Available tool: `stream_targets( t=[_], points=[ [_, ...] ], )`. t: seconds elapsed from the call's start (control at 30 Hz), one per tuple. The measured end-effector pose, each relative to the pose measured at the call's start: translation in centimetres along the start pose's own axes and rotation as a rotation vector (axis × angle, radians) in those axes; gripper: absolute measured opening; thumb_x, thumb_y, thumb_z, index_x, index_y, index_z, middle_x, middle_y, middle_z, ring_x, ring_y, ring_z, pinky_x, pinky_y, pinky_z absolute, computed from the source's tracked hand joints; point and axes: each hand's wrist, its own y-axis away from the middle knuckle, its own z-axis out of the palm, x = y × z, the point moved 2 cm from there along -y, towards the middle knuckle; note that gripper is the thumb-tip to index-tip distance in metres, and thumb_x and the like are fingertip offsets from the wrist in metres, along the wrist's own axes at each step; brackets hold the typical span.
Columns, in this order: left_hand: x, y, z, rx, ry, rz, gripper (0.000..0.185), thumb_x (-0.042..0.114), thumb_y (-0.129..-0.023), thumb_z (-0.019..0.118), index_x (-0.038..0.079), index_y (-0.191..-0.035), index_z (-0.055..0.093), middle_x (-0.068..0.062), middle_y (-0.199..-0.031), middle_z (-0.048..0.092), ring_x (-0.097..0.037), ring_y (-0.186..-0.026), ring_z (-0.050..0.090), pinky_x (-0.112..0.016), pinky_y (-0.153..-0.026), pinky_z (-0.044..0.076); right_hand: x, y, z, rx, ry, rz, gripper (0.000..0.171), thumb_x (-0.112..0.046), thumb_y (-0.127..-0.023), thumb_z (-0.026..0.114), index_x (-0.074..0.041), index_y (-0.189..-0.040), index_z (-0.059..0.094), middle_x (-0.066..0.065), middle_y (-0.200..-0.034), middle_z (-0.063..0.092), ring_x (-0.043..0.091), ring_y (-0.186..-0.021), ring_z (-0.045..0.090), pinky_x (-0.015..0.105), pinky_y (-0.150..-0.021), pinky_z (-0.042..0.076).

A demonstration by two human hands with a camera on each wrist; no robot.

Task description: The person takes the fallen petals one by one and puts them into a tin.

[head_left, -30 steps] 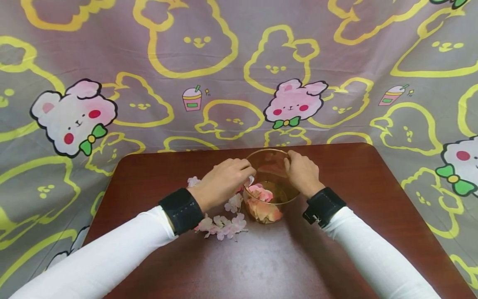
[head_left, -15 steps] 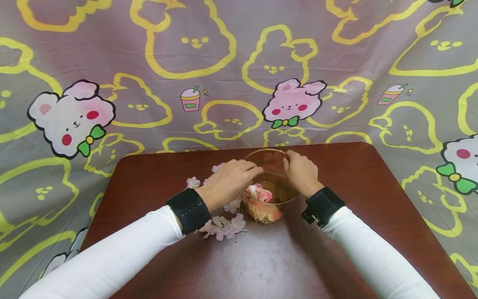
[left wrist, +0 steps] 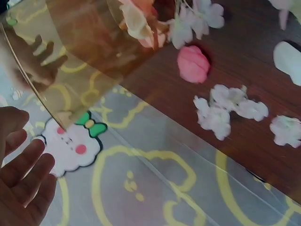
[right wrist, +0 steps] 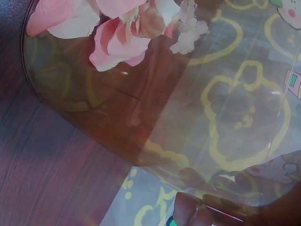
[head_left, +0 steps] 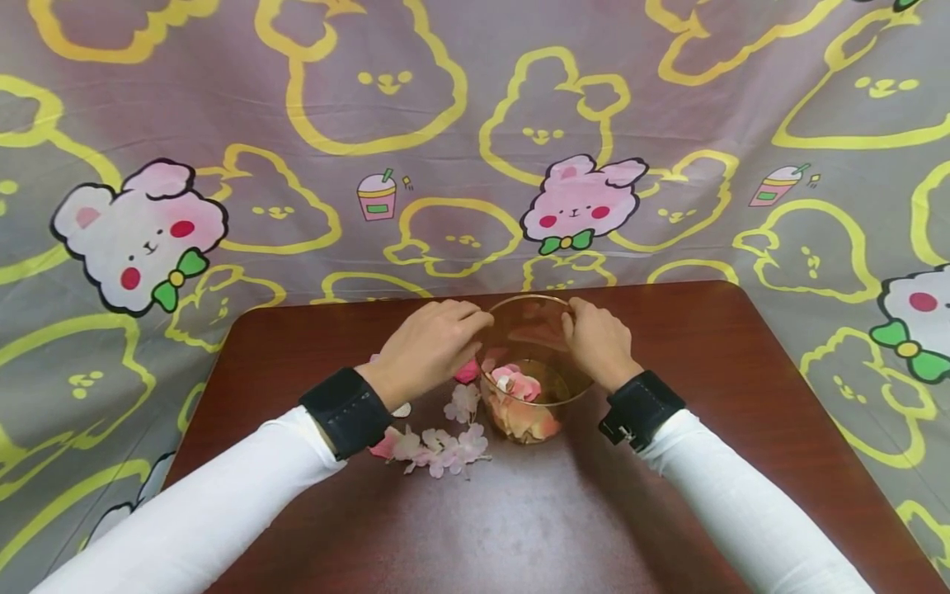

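Note:
A clear amber glass bowl (head_left: 551, 330) stands in the middle of a dark red table (head_left: 690, 355), with pink and cream petals (head_left: 519, 386) in its bottom. My right hand (head_left: 575, 320) grips the bowl's right rim; in the right wrist view its fingertips (right wrist: 197, 213) show through the glass bowl (right wrist: 155, 113). My left hand (head_left: 475, 320) hovers at the bowl's left rim. In the left wrist view this left hand (left wrist: 28, 162) has straight fingers and holds nothing. Loose white blossoms (head_left: 441, 445) and a pink petal (head_left: 467, 371) lie under and beside it.
A printed cloth (head_left: 475, 124) with bunny and bear cartoons hangs behind the table and drapes around it. Bare wood (head_left: 519, 528) stretches in front of the bowl and to its right. Scattered blossoms (left wrist: 230, 109) and a pink petal (left wrist: 193, 64) lie left of the bowl.
My left hand reached over the bowl's rim with a pale petal, then drew back to the left without it, uncovering the pink petal. The right hand and bowl stayed put.

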Motion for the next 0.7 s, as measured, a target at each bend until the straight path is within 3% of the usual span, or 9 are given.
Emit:
stream_targets(
  t=[0.2, 0.4, 0.7],
  points=[
    [-1.9, 2.0, 0.1, -0.088, -0.013, -0.077, 0.033, 0.017, -0.089, 0.078, 0.008, -0.119, 0.069, -0.009, -0.114, 0.072, -0.026, -0.107, 0.068, -0.04, -0.092, 0.056, 0.1, -0.1, 0.0, 0.007, 0.004, 0.01, 0.018, -0.025, -0.103, 0.053, -0.01, -0.098, 0.062, 0.012, -0.079, 0.064, 0.033, -0.073, 0.066, 0.044, -0.055, 0.044],
    [-3.7, 4.1, 0.9, -0.171, -0.021, -0.147, 0.034, 0.018, -0.085, 0.081, 0.006, -0.116, 0.07, -0.011, -0.107, 0.072, -0.027, -0.098, 0.069, -0.041, -0.086, 0.058, 0.3, 0.0, 0.0, 0.018, -0.004, -0.003, 0.018, -0.024, -0.103, 0.053, -0.009, -0.097, 0.062, 0.01, -0.076, 0.061, 0.032, -0.071, 0.064, 0.041, -0.053, 0.041],
    [-4.7, 7.5, 3.2, -0.21, 0.033, -0.193, 0.028, 0.013, -0.084, 0.081, 0.007, -0.109, 0.07, -0.008, -0.095, 0.071, -0.024, -0.085, 0.068, -0.04, -0.077, 0.058, 0.2, 0.1, 0.1, 0.014, -0.005, -0.002, 0.02, -0.025, -0.104, 0.052, -0.009, -0.101, 0.062, 0.011, -0.078, 0.062, 0.032, -0.073, 0.064, 0.041, -0.055, 0.042]
  ],
)
